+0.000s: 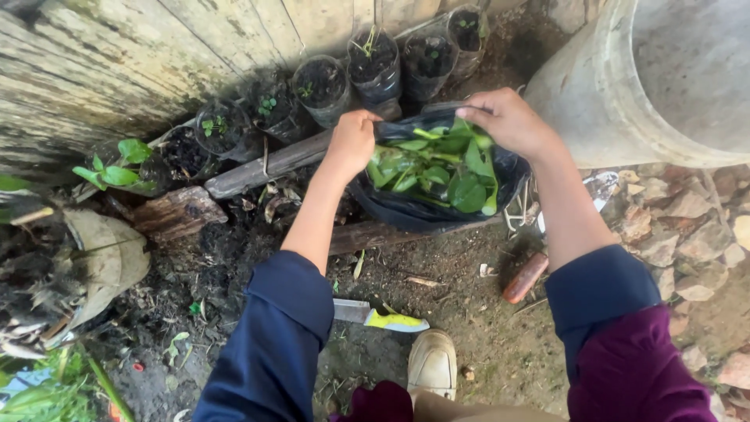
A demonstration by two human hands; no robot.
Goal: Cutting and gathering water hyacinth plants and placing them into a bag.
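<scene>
A black plastic bag (426, 209) full of green leaves (437, 168) sits on the ground ahead of me. My left hand (351, 141) grips the bag's rim on its left side. My right hand (508, 121) pinches the rim at the far right, holding the mouth apart. Both forearms come out of dark blue sleeves. On the soil near my shoe (432, 363) lies a knife (379, 315) with a yellow handle.
A row of small black seedling bags (320, 86) lines a weathered wooden fence (117, 55). A large pale barrel (648, 86) stands at the right, with broken stones (680, 227) below it. A wooden log (258, 168) and a reddish handle (525, 277) lie on the soil.
</scene>
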